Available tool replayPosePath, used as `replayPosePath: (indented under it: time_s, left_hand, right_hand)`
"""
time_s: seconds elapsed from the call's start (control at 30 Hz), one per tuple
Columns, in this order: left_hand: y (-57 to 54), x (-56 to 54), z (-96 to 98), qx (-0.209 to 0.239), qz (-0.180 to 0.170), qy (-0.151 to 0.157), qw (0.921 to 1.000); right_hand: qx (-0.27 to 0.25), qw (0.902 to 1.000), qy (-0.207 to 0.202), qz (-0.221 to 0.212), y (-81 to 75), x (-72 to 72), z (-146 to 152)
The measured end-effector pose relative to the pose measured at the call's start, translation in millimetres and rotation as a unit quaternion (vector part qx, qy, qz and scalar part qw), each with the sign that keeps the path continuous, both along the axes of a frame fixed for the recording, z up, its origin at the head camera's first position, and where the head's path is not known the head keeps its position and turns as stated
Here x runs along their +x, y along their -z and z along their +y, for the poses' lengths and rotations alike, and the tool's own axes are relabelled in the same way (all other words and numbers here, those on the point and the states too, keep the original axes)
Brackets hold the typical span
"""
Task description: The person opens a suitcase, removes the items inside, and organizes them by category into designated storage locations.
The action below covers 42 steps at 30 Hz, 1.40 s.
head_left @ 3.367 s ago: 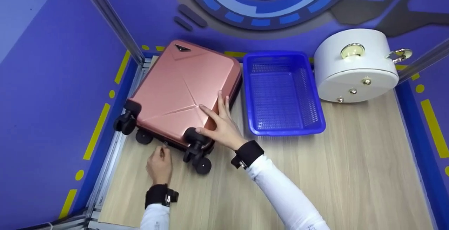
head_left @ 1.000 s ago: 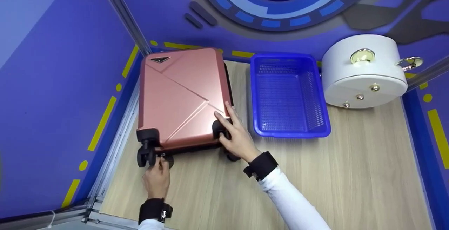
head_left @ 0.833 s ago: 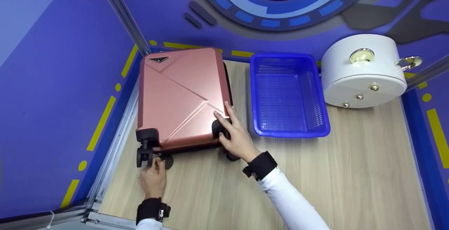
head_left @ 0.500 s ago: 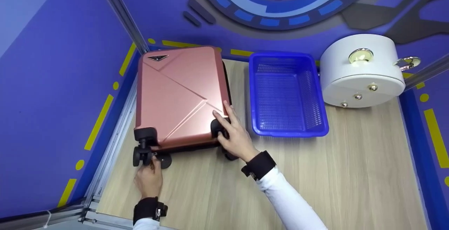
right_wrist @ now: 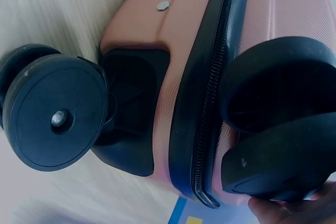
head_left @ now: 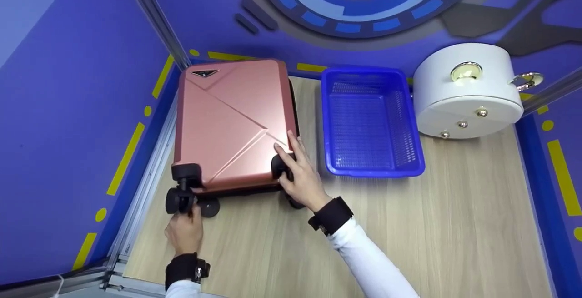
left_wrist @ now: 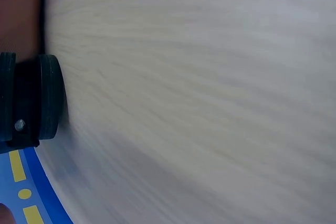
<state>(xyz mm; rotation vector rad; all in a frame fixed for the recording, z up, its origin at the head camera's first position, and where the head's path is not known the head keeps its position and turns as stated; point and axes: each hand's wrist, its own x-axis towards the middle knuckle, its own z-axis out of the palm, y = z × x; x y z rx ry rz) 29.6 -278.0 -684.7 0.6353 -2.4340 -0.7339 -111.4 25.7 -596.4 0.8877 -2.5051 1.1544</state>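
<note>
A closed rose-pink hard-shell suitcase (head_left: 227, 116) lies flat at the back left in the head view, its wheeled end toward me. My left hand (head_left: 185, 233) is at that end, close beside the left black wheel (head_left: 178, 200), finger and thumb pinching a small metallic zipper pull that the wheel and fingers mostly hide. Spread over the right front corner, my right hand (head_left: 304, 182) rests its nearly straight fingers on the shell, thumb against the wheel mount. The right wrist view shows a black zipper (right_wrist: 212, 77) running between the two wheel pairs.
A blue perforated plastic basket (head_left: 370, 170) stands right of the suitcase. Farther right is a white round case (head_left: 466, 68) with gold handles and knobs. Blue panel walls (head_left: 72, 120) and a metal rail (head_left: 141, 202) border the wood-grain surface (head_left: 282, 252) on the left.
Since the oldest frame the suitcase has turned counterclockwise, squaring up with the back wall. Over the last second my left hand has slid left along its front edge; the right hand stays at the corner.
</note>
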Motion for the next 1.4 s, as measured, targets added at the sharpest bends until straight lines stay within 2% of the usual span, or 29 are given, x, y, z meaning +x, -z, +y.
replayPosePath:
  time_s: [0.2, 0.37, 0.53, 0.83, 0.9, 1.03, 1.2, 1.3, 1.4]
  left_hand:
    - [-3.5, 1.0, -5.5, 0.018, -0.031, -0.008, 0.9993]
    - [-5.4, -1.7, -9.2, 0.044, -0.021, -0.017, 0.9987]
    - [-7.3, -3.6, -15.4, 0.056, -0.027, -0.022, 0.9978]
    - [-13.7, -10.2, -34.4, 0.05, -0.051, 0.016, 0.9973]
    - [-15.0, -15.2, -40.1, 0.054, -0.053, 0.025, 0.9968]
    - [-19.1, -40.9, -54.8, 0.054, -0.059, 0.052, 0.9954]
    - [-29.5, -71.7, -77.0, 0.053, -0.113, 0.09, 0.9881]
    - [-36.6, -81.0, -87.1, 0.064, -0.147, 0.107, 0.9813]
    - [-40.9, -85.7, -93.2, 0.071, -0.171, 0.114, 0.976]
  right_hand:
    - [-0.009, 1.0, -0.001, 0.004, 2.4, -0.2, -1]
    - [-0.006, 1.0, 0.001, -0.001, 1.6, 1.7, -1]
    - [-0.013, 0.9999, 0.002, 0.005, 1.8, 1.4, -3]
    - [-0.017, 0.9998, 0.0, -0.005, 0.0, 1.7, -2]
    - [-0.018, 0.9998, 0.001, -0.009, -0.4, 1.9, -2]
    - [-0.018, 0.9997, 0.009, -0.01, -1.4, 0.9, 0]
    - [-0.024, 0.9996, 0.015, -0.004, -0.6, 1.3, 0]
    - [-0.027, 0.9995, 0.017, 0.002, 0.7, 3.0, -2]
    - [-0.027, 0.9994, 0.021, 0.003, 2.7, 5.5, -5]
